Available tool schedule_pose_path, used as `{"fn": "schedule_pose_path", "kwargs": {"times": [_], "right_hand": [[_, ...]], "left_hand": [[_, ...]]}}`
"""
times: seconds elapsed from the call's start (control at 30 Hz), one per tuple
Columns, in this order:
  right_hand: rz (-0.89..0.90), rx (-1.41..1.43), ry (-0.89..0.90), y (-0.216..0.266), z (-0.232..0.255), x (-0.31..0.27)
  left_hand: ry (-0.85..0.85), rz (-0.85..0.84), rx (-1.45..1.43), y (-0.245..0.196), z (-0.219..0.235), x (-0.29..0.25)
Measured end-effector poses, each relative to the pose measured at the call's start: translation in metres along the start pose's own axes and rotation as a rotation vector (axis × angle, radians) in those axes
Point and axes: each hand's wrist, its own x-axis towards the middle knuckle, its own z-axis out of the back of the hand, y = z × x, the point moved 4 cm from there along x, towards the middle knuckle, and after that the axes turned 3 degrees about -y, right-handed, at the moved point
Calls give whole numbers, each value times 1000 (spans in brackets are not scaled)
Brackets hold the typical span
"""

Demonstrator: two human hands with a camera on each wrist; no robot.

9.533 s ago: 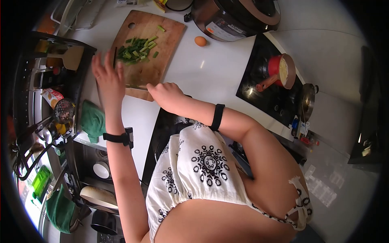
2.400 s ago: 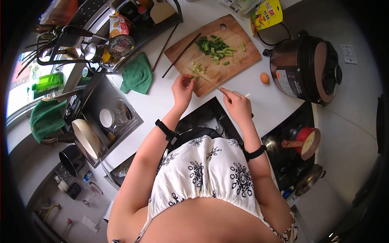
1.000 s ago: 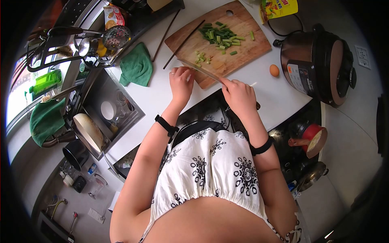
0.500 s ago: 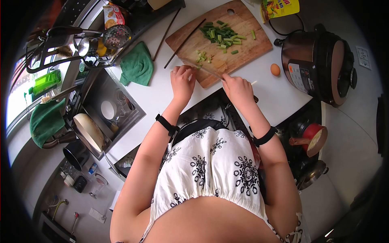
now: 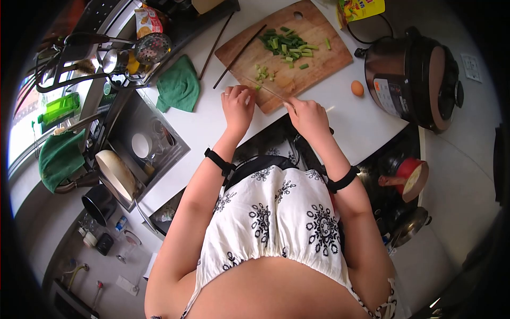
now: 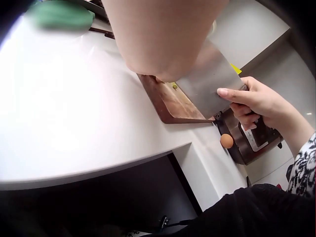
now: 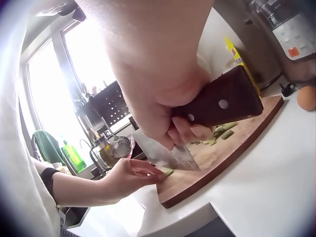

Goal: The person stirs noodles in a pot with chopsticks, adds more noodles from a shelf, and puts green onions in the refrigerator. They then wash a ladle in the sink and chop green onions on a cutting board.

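Observation:
A wooden cutting board [image 5: 319,66] carries a heap of cut green pieces [image 5: 287,45] and a smaller group of chopped bits [image 5: 262,73]. My right hand [image 5: 309,119] grips a wide cleaver, its dark riveted handle [image 7: 224,101] in the palm and its blade [image 6: 210,81] over the board's near corner. Beside the blade my left hand [image 5: 238,109] pinches a short green stalk [image 7: 169,173] against the board, fingers bent. In the left wrist view the left fingers are hidden behind the hand.
Dark chopsticks [image 5: 240,56] lie across the board's left side. A green cloth [image 5: 178,85] and the sink [image 5: 175,143] are at left. To the right are an egg [image 5: 357,88], a pressure cooker [image 5: 398,80] and a red pan [image 5: 409,178] on the stove.
Since the earliest frame, the cleaver has come into the right hand's grip and the left hand holds a stalk at the near corner. Small chopped bits have appeared; lately both hands have shifted only slightly.

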Motion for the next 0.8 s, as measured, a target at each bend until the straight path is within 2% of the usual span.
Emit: {"fn": "schedule_pose_path", "kwargs": {"times": [0.43,0.8], "right_hand": [[8,-182,57,2,-13,-1],[-77,-31,-43,5,-26,-8]], "left_hand": [[27,-80,41,4,0,3],[15,-82,4,4,3,2]]}}
